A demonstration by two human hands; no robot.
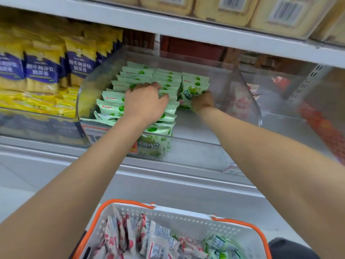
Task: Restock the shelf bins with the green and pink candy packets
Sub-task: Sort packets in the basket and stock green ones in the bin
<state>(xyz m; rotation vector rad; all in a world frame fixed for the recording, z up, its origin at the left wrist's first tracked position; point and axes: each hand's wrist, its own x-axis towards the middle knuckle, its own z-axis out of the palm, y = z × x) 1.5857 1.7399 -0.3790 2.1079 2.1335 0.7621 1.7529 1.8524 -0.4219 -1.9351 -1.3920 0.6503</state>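
A clear plastic shelf bin point(248, 85) holds rows of green candy packets point(134, 74) standing on edge. My left hand point(144, 103) lies palm down on top of the middle rows, fingers spread, pressing them. My right hand point(203, 101) grips a small bunch of green packets point(194, 88) at the right end of the rows, inside the bin. Below, a white basket with orange handles point(186, 217) holds pink packets point(119, 238) and a few green packets point(220, 247). A neighbouring clear bin to the right holds a few pink packets point(240, 101).
Yellow and blue snack bags point(44, 70) fill the bin to the left. A white shelf board point(186, 28) runs overhead with yellow tubs point(280, 14) on it. The right half of the green bin's floor is bare. Red packaging point(324, 131) lies at far right.
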